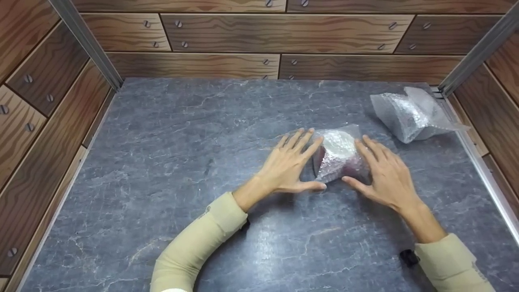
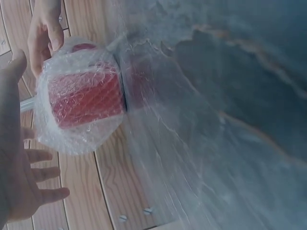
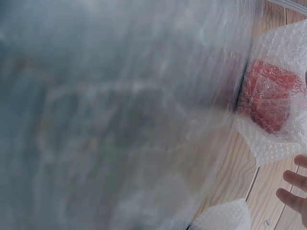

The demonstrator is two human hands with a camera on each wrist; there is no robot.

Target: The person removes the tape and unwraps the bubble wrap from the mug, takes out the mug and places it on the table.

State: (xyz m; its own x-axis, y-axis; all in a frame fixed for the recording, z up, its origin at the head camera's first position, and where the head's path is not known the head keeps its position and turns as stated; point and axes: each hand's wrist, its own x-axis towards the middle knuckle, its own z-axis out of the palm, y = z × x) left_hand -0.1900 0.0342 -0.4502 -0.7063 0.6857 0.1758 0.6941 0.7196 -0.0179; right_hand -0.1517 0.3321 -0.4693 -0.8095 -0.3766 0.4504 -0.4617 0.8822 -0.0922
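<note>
A bubble-wrapped package point(image 1: 339, 151) lies on the table, right of the middle, with something red showing through its clear wrap. In the left wrist view the red part of the package point(image 2: 86, 98) looks block-like; its exact kind is obscured by the wrap. My left hand point(image 1: 287, 167) is spread along its left side, index fingertip at the wrap's edge. On the opposite side my right hand point(image 1: 386, 175) has its fingers extended, with fingertips by the wrap's right edge and thumb near its front. Neither hand grips it; whether the fingertips touch the wrap is hard to tell.
Another piece of bubble wrap point(image 1: 413, 115), crumpled and standing up in folds, sits at the back right corner; I cannot tell if it contains anything. Wood-patterned panels point(image 1: 284, 34) and metal rails point(image 1: 482, 166) border the grey marbled table point(image 1: 170, 162).
</note>
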